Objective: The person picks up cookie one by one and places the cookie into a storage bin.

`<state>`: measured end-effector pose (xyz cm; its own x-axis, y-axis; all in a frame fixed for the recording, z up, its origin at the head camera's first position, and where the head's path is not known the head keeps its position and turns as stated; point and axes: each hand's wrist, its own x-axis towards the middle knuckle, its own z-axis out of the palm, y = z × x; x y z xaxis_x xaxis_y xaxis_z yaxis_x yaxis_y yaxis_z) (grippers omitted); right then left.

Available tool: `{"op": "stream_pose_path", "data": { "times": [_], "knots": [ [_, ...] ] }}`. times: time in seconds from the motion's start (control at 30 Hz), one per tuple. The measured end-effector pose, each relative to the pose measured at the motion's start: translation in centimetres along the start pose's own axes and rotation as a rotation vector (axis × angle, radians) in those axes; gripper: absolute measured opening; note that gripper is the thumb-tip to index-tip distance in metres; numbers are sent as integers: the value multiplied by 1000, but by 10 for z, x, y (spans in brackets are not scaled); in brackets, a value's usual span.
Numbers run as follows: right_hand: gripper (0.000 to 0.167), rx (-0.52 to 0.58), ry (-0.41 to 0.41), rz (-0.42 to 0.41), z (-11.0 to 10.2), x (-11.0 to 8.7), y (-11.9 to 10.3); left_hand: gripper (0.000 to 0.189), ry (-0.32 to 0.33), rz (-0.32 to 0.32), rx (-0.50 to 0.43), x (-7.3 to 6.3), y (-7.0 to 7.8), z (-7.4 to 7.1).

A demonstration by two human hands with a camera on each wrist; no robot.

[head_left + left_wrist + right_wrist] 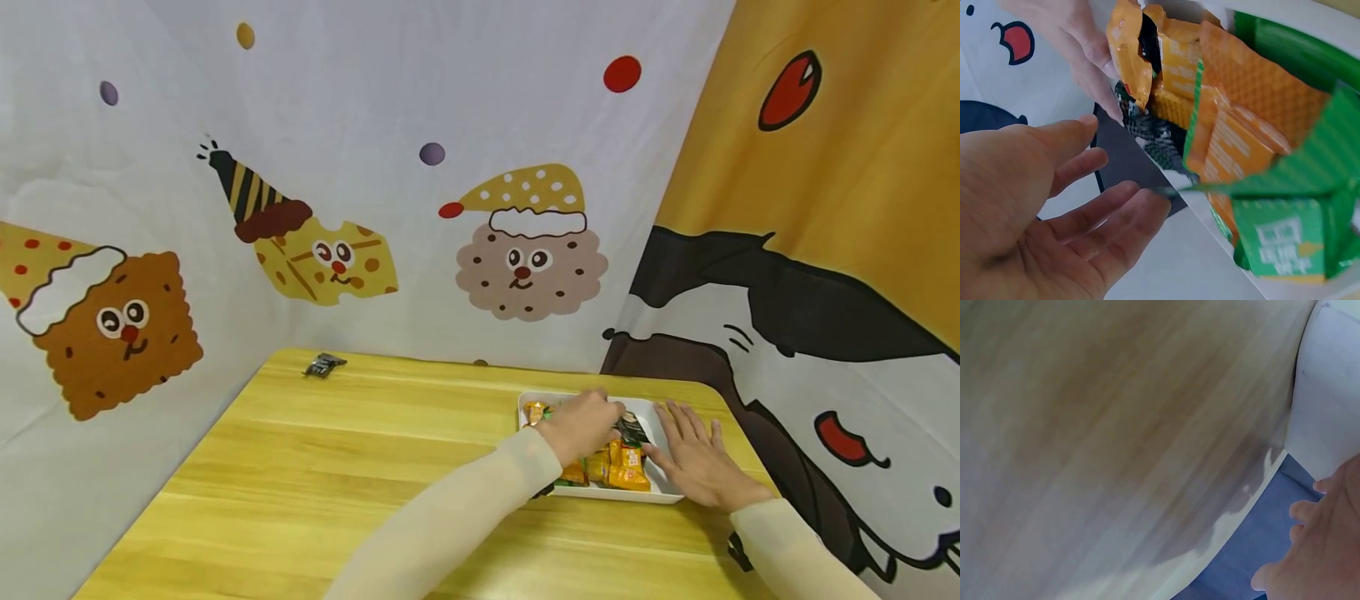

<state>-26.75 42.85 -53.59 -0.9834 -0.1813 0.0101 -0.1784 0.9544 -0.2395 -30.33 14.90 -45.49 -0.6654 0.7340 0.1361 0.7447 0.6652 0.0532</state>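
Observation:
A white tray (622, 495) of wrapped snacks stands on the wooden table. My left hand (583, 423) reaches over it, fingers loosely bent. In the left wrist view the thumb is apart from the fingers (1147, 209), whose tips meet the thin edge of a green packet (1310, 169). Orange packets (628, 467) fill the tray's near side, and a black packet (632, 427) lies just right of the left hand. My right hand (701, 462) rests at the tray's right rim with its fingers spread. The right wrist view shows that hand (1319, 550) beside the white tray wall.
A small black packet (324, 365) lies at the table's far left corner. The wooden table (315, 467) ends at a printed white curtain (360, 108) behind. On the right hangs a yellow and white curtain (855, 192), close beside the right arm.

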Motion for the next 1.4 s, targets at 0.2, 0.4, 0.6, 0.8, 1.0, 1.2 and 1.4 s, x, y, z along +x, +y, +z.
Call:
{"op": "stream_pose_path", "data": {
  "times": [0.2, 0.4, 0.6, 0.8, 1.0, 1.2, 1.4],
  "knots": [
    [93, -16, 19, 1, -3, -1, 0, 38, 39, -26, -22, -14, -18, -4],
    [91, -5, 27, -3, -5, -2, 0, 38, 97, -41, -24, -40, -48, -9],
    [92, 13, 30, 0, -7, -2, 1, 37, 136, -90, -59, -64, -78, -11],
    [93, 6, 23, -7, 1, -3, 2, 35, 169, -148, -114, -92, -107, -3],
    [94, 3, 30, -9, 7, -4, 2, 35, 194, -200, -158, -125, -139, 3],
    [94, 5, 25, -12, 6, -2, -1, 39, 169, -314, -208, -162, -173, 5],
    [93, 3, 31, -16, 2, -3, -2, 40, 150, -404, -208, -190, -209, 2]
  ]
}}
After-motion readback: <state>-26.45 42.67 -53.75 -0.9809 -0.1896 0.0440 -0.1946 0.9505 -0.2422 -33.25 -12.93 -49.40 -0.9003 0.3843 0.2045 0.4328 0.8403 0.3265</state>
